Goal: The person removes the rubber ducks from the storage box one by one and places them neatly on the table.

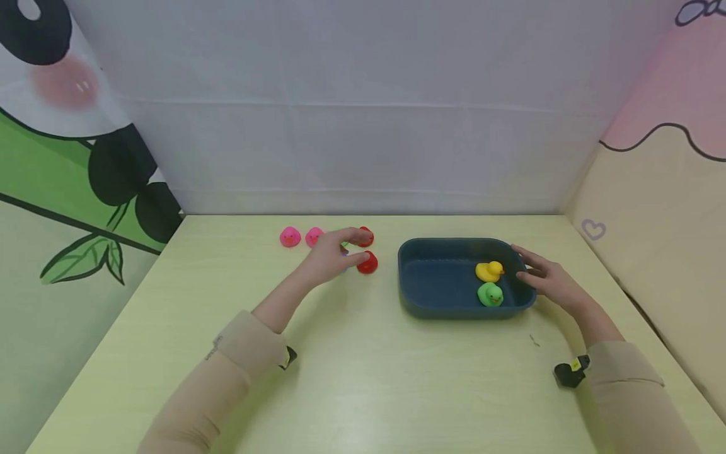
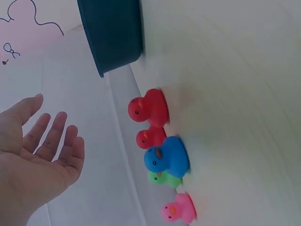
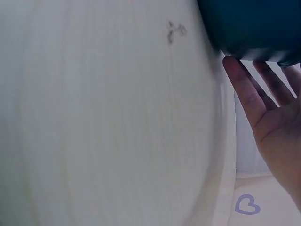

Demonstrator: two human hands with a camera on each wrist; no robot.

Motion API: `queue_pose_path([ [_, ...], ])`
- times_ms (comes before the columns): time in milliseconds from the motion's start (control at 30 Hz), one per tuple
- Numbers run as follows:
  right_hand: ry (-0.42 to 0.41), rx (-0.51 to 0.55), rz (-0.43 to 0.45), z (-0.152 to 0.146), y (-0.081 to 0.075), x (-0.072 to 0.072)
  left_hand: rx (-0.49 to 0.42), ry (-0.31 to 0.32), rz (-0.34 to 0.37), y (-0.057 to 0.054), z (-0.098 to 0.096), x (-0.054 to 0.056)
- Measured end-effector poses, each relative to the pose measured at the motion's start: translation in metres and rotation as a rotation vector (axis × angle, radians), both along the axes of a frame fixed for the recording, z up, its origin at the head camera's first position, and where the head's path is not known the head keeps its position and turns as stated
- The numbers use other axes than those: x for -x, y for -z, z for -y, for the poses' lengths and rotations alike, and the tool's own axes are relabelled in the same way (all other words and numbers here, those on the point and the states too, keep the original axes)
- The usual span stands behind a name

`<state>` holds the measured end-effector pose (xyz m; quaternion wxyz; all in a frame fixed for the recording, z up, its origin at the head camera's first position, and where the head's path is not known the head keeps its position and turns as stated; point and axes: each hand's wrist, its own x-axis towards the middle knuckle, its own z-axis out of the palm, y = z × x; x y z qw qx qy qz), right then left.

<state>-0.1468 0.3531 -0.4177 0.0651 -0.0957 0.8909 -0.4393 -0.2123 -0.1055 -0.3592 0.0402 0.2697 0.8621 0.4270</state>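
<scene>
My left hand is spread above a group of small rubber ducks, thumb and fingers apart, holding nothing. Close to its fingertips are a front red duck and a back red duck. In the left wrist view a blue duck partly covers a light green duck; the hand hides most of both in the head view. With the thumb over the rim and fingers against the outer wall, my right hand holds the right end of a dark blue tub. Inside the tub sit a yellow duck and a green duck.
Left of the group stand a pink duck and a second pink duck, partly behind the left hand. A pale wooden table carries everything. White cloth rises behind it, with printed panels at both sides.
</scene>
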Motion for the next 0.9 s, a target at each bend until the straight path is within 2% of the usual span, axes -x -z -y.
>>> queue_pose_path([
  [100,0.001,-0.007,-0.002,0.001,0.000,0.000,-0.034,0.009,-0.010,0.000,-0.009,-0.007],
  [333,0.009,-0.014,-0.002,0.000,0.003,0.001,-0.132,0.040,0.021,0.006,-0.030,-0.017],
  [533,0.008,-0.003,0.006,0.000,0.002,0.001,-0.146,0.065,0.000,0.014,-0.051,-0.021],
  [667,0.004,0.007,0.005,0.000,0.001,0.002,-0.169,0.084,0.011,0.014,-0.067,-0.024],
  [900,0.005,0.002,0.005,-0.001,0.002,0.001,-0.212,0.183,0.017,0.014,-0.099,-0.033],
])
